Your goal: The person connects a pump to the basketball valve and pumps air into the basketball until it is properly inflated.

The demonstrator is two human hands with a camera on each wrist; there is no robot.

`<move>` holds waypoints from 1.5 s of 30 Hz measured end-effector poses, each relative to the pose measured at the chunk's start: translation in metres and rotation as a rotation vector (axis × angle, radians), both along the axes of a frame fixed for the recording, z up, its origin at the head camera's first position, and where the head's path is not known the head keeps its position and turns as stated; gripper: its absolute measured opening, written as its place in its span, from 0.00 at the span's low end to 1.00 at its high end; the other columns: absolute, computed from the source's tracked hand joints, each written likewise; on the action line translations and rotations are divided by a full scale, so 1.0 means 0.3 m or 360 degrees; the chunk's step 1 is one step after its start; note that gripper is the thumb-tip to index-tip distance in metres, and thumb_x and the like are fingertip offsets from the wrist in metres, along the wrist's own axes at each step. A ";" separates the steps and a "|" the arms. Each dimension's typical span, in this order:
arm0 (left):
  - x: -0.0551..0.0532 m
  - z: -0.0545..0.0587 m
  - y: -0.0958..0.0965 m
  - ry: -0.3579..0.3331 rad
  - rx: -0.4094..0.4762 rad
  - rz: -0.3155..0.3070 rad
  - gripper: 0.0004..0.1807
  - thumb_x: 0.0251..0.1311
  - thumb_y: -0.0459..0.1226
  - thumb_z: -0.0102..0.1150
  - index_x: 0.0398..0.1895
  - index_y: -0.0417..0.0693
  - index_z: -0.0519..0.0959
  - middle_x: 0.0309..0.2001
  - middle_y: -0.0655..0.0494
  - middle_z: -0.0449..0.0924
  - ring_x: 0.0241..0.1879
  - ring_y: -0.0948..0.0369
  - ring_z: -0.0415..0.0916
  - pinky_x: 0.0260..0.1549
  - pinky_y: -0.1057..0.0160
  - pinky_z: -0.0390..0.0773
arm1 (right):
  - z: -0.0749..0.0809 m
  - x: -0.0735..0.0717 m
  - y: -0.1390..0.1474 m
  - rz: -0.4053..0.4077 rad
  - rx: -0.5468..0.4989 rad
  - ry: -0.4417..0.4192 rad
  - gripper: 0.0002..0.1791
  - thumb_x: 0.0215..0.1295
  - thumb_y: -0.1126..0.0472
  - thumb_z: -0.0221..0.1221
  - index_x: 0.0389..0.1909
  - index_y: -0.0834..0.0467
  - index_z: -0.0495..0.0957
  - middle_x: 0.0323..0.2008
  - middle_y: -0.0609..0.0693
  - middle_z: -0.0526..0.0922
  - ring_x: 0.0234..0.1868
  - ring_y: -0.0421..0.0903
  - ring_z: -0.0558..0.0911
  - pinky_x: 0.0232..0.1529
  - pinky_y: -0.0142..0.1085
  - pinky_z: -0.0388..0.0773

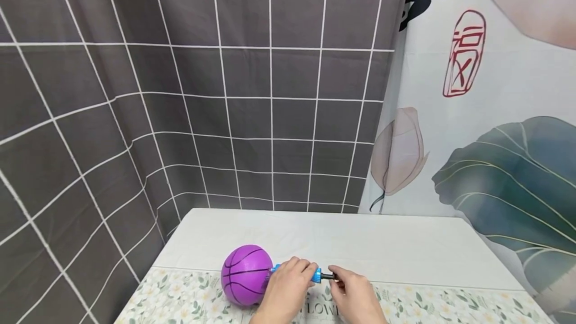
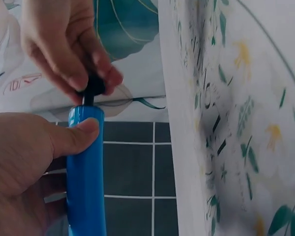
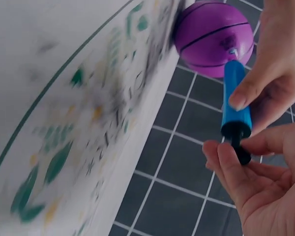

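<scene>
A purple ball point(image 1: 245, 275) with black basketball lines sits on the table at the left of the hands. Joined to its side by a thin needle is a blue hand pump point(image 3: 234, 101). My left hand point(image 1: 288, 286) grips the pump's blue barrel point(image 2: 86, 172), its thumb lying along it in the left wrist view. At the other end, my right hand point(image 1: 355, 294) pinches the black handle point(image 3: 243, 156) between thumb and fingers. A short stretch of black rod point(image 1: 327, 276) shows between barrel and handle.
The table has a plain white back part point(image 1: 405, 249) and a floral cloth point(image 1: 175, 294) along the front. Behind it hangs a dark grey curtain point(image 1: 247, 74) with white grid lines. A white curtain point(image 1: 508, 84) with leaf prints hangs at the right.
</scene>
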State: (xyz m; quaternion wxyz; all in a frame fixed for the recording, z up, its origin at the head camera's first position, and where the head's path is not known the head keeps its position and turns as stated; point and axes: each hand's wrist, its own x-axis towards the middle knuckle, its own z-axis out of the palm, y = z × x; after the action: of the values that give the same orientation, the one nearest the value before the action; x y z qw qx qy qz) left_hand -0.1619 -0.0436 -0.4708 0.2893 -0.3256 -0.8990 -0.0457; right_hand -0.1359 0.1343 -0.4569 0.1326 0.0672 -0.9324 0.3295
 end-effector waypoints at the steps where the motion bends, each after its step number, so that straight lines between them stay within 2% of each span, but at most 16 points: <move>1: -0.003 0.000 -0.004 -0.0007 0.0007 -0.0008 0.18 0.55 0.45 0.72 0.49 0.55 0.84 0.43 0.65 0.83 0.44 0.66 0.78 0.46 0.66 0.81 | -0.001 0.000 0.008 0.0002 -0.0008 -0.0012 0.14 0.60 0.69 0.65 0.48 0.62 0.85 0.36 0.52 0.89 0.28 0.39 0.85 0.28 0.28 0.82; 12: -0.010 0.013 -0.055 -0.0085 0.0051 0.0044 0.19 0.55 0.44 0.71 0.51 0.53 0.84 0.45 0.64 0.83 0.46 0.65 0.79 0.48 0.65 0.81 | -0.018 -0.002 0.141 -0.0173 0.0047 -0.0066 0.15 0.59 0.69 0.63 0.48 0.62 0.85 0.34 0.50 0.89 0.28 0.39 0.84 0.30 0.33 0.83; 19: -0.012 0.015 -0.061 -0.0036 0.0079 0.0017 0.20 0.53 0.44 0.73 0.50 0.53 0.85 0.44 0.64 0.84 0.45 0.66 0.79 0.47 0.66 0.81 | -0.024 -0.003 0.190 -0.0182 0.0049 -0.0057 0.15 0.59 0.69 0.62 0.47 0.62 0.86 0.30 0.47 0.88 0.27 0.38 0.83 0.29 0.31 0.81; 27: -0.014 0.014 -0.052 0.0068 0.0028 0.0046 0.19 0.55 0.45 0.71 0.50 0.50 0.84 0.42 0.62 0.83 0.43 0.64 0.78 0.46 0.65 0.81 | -0.006 -0.008 0.142 -0.0209 0.0014 -0.0052 0.16 0.60 0.70 0.62 0.50 0.66 0.84 0.33 0.51 0.88 0.29 0.39 0.83 0.30 0.33 0.81; 32: -0.008 0.018 -0.031 0.0082 -0.0028 0.0016 0.19 0.56 0.45 0.69 0.50 0.50 0.84 0.42 0.61 0.82 0.43 0.64 0.78 0.45 0.66 0.80 | 0.008 -0.008 0.087 -0.0186 0.0048 0.0010 0.16 0.60 0.70 0.63 0.49 0.67 0.84 0.35 0.54 0.89 0.32 0.43 0.86 0.31 0.38 0.84; 38: -0.006 0.012 0.002 0.0090 -0.0054 0.0007 0.18 0.55 0.46 0.71 0.49 0.52 0.84 0.42 0.63 0.82 0.43 0.65 0.77 0.46 0.66 0.80 | 0.009 -0.006 0.028 -0.0112 0.0021 0.0082 0.15 0.59 0.71 0.64 0.48 0.66 0.85 0.35 0.54 0.89 0.30 0.41 0.85 0.29 0.32 0.83; 45: -0.004 0.004 0.011 0.0080 -0.0026 -0.0045 0.17 0.55 0.46 0.71 0.48 0.54 0.84 0.42 0.65 0.83 0.43 0.66 0.78 0.45 0.67 0.80 | 0.005 -0.005 0.005 -0.0018 -0.0010 0.0053 0.13 0.59 0.70 0.65 0.46 0.63 0.86 0.32 0.49 0.88 0.28 0.36 0.84 0.29 0.28 0.81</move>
State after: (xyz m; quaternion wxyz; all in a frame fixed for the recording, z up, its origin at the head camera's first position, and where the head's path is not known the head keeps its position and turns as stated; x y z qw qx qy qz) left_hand -0.1631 -0.0402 -0.4695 0.3086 -0.3416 -0.8871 -0.0342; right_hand -0.1373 0.1358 -0.4553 0.1501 0.0669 -0.9293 0.3306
